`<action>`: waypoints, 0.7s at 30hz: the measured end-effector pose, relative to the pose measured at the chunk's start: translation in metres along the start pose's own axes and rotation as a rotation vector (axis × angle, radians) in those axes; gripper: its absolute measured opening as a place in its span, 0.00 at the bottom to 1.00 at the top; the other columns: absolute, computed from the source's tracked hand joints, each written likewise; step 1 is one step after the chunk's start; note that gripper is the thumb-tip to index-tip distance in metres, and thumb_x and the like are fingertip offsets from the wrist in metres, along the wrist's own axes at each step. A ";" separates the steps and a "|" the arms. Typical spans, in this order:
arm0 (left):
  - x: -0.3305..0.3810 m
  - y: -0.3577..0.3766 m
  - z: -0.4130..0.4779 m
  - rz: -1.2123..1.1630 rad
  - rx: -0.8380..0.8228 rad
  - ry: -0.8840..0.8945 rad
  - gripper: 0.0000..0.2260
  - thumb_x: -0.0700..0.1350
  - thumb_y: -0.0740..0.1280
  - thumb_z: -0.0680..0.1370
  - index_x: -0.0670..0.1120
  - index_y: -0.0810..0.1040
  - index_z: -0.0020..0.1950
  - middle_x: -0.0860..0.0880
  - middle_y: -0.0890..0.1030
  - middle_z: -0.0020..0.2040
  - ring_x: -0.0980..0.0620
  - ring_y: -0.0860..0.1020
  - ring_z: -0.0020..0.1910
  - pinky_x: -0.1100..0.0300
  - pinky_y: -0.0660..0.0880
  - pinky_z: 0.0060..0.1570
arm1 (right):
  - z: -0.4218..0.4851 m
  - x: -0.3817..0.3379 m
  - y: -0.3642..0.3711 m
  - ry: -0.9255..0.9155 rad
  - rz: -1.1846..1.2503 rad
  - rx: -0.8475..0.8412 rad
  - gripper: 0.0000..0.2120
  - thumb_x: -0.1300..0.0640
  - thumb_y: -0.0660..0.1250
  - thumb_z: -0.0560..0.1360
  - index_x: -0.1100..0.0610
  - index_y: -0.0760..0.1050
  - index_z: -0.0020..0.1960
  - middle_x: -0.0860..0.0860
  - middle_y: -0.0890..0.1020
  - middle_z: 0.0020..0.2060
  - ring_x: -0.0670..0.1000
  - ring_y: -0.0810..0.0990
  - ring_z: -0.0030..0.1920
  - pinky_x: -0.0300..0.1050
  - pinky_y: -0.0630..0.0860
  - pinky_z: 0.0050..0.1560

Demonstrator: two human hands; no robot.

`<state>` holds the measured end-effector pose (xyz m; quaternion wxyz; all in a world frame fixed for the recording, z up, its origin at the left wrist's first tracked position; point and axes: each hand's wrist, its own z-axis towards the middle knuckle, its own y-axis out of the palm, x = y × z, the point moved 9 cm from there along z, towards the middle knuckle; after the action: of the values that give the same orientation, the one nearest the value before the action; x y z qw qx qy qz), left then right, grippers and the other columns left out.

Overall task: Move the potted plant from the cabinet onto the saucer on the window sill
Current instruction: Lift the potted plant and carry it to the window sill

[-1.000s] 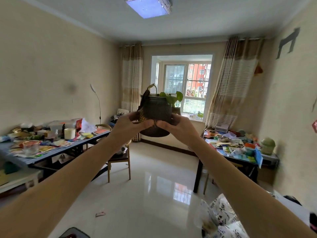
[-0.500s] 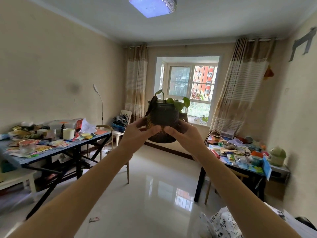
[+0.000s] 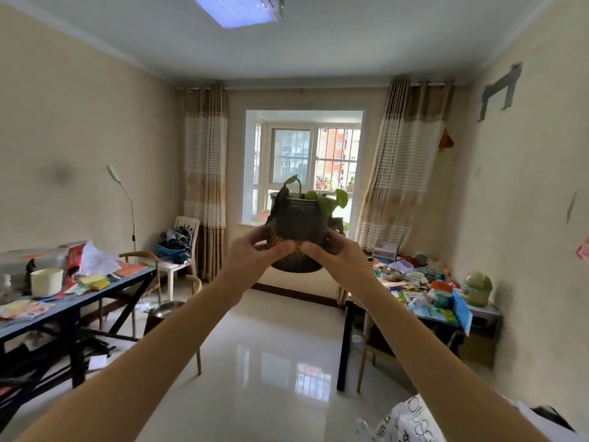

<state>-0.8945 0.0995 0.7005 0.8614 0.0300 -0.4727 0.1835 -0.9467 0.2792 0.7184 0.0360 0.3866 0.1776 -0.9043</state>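
I hold a dark round potted plant [image 3: 299, 224] with a few green leaves at arm's length, in the air at the middle of the view. My left hand [image 3: 251, 255] grips its lower left side and my right hand [image 3: 331, 254] grips its lower right side, thumbs meeting in front. The window sill [image 3: 251, 222] lies far ahead at the end of the room, mostly hidden behind the pot. A pinkish flat object [image 3: 264, 214] rests on the sill; I cannot tell if it is the saucer.
A cluttered blue table [image 3: 73, 303] lines the left wall, with wooden chairs [image 3: 143, 260] and a white chair [image 3: 181, 247] beyond. A cluttered dark table [image 3: 420, 301] stands on the right. Shiny tiled floor [image 3: 271, 346] runs between them toward the window. A floor lamp [image 3: 126, 199] stands left.
The view has advanced down the room toward the window and tilted up. The pot stays gripped in both hands, held out in front.
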 end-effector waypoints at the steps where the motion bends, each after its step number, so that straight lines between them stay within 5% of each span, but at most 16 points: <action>1: -0.004 -0.001 0.011 -0.014 -0.012 0.006 0.16 0.53 0.76 0.70 0.57 0.80 0.56 0.70 0.84 0.42 0.73 0.81 0.44 0.79 0.74 0.36 | 0.010 0.005 0.001 0.001 -0.015 0.009 0.10 0.47 0.75 0.74 0.43 0.79 0.54 0.42 0.86 0.46 0.40 0.85 0.48 0.30 0.81 0.43; 6: -0.033 -0.007 0.069 -0.026 -0.022 0.026 0.16 0.49 0.77 0.73 0.52 0.81 0.60 0.59 0.86 0.49 0.68 0.83 0.46 0.77 0.75 0.38 | 0.057 0.035 0.010 0.021 -0.056 0.039 0.17 0.49 0.74 0.75 0.54 0.80 0.61 0.44 0.86 0.46 0.41 0.84 0.49 0.26 0.78 0.41; 13: -0.078 -0.002 0.138 -0.009 -0.057 0.039 0.18 0.50 0.77 0.72 0.51 0.81 0.61 0.63 0.86 0.46 0.67 0.83 0.47 0.77 0.75 0.39 | 0.115 0.094 0.016 0.024 -0.047 0.067 0.16 0.49 0.75 0.75 0.53 0.81 0.61 0.46 0.87 0.47 0.44 0.86 0.51 0.31 0.81 0.44; 21: -0.138 0.025 0.221 -0.025 -0.022 0.002 0.31 0.58 0.77 0.66 0.48 0.80 0.67 0.51 0.85 0.57 0.56 0.82 0.56 0.61 0.80 0.53 | 0.193 0.171 0.009 0.012 -0.019 0.029 0.10 0.48 0.76 0.73 0.37 0.78 0.51 0.33 0.85 0.42 0.31 0.84 0.44 0.28 0.79 0.42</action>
<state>-1.1477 0.0330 0.7052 0.8643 0.0263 -0.4736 0.1673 -1.1968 0.2158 0.7173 0.0208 0.3908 0.1685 -0.9047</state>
